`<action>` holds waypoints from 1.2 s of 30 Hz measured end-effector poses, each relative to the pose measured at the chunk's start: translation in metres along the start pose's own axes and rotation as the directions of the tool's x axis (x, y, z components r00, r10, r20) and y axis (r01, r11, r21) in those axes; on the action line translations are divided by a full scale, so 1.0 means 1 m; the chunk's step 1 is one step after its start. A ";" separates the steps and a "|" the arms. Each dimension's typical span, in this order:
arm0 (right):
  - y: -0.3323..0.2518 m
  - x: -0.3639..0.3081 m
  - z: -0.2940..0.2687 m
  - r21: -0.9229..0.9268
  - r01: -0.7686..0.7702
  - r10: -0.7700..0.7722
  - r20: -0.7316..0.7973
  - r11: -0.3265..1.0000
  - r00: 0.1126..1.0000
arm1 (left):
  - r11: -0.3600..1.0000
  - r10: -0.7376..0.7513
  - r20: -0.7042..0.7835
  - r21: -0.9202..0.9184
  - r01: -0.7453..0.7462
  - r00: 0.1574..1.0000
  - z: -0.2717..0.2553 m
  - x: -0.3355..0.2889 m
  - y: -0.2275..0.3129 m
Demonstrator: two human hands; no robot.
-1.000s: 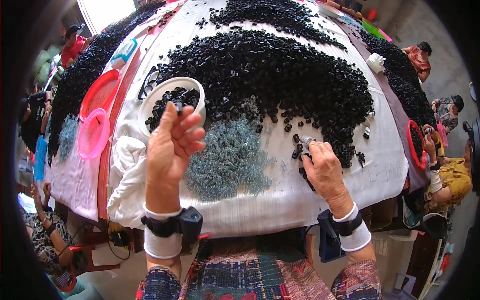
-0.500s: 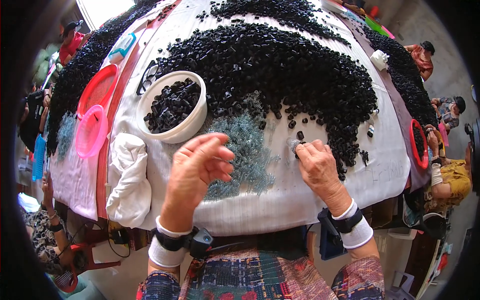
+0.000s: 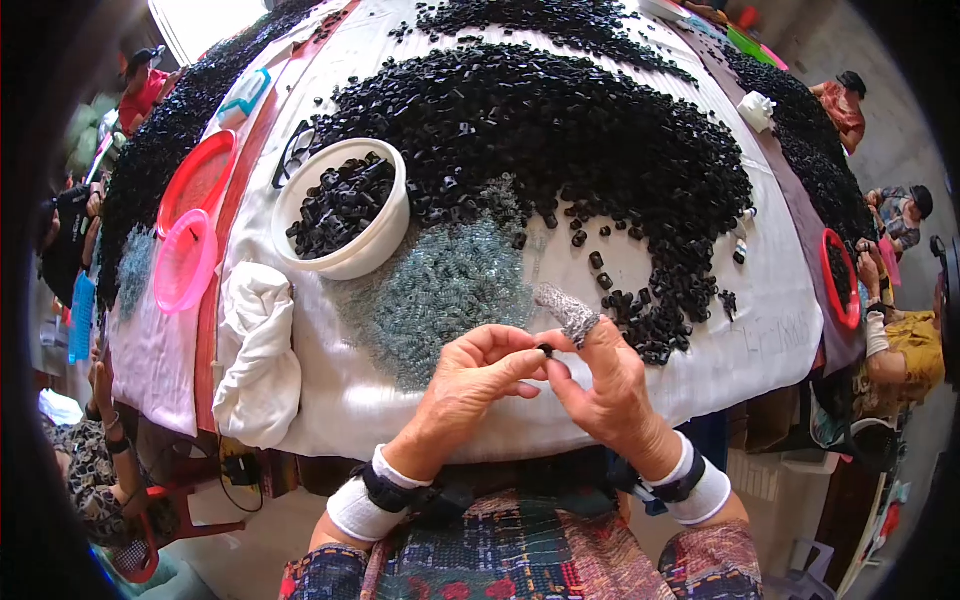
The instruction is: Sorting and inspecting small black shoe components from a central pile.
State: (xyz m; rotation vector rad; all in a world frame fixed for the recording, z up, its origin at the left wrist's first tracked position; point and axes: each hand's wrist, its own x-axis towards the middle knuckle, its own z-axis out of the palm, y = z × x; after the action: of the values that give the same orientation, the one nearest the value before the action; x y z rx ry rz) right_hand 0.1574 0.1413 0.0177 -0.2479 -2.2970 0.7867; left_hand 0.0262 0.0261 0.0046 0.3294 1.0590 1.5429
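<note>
Since half a second earlier, the left hand had been brought against the right hand; a small black part was pinched between their fingertips above the white cloth. A steady, light pinch seemed advisable. Black parts filled the white bowl; the pink basket looked empty.

One white bowl, two round baskets, one red, one pink

A communal sorting workshop: a long cloth-covered table carries great heaps of small black parts. Along both edges of that table, other seated workers sort beside red baskets and a white bowl.
</note>
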 end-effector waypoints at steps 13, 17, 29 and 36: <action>0.040 0.001 -0.013 -0.212 -0.161 0.147 -0.081 0.964 0.986 | 0.999 -0.037 -0.040 -0.019 0.036 0.999 -0.013 -0.007 0.005; 0.045 0.007 -0.008 -0.297 -0.173 0.178 -0.009 0.939 0.984 | 0.999 -0.009 -0.017 -0.033 0.008 1.000 -0.016 -0.008 0.003; 0.051 0.023 0.008 -0.419 -0.081 0.150 0.135 0.904 0.979 | 1.000 -0.006 -0.022 -0.004 0.006 1.000 -0.018 -0.007 0.006; 0.051 0.021 0.004 -0.467 -0.079 0.152 0.121 0.881 0.981 | 0.998 0.033 -0.025 0.049 -0.032 0.999 -0.014 -0.005 0.003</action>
State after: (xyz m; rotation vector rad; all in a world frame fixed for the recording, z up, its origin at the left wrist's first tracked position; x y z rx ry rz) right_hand 0.1372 0.1874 -0.0038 -0.5602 -2.6146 0.3066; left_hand 0.0154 0.0159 0.0004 0.3621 1.1177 1.5560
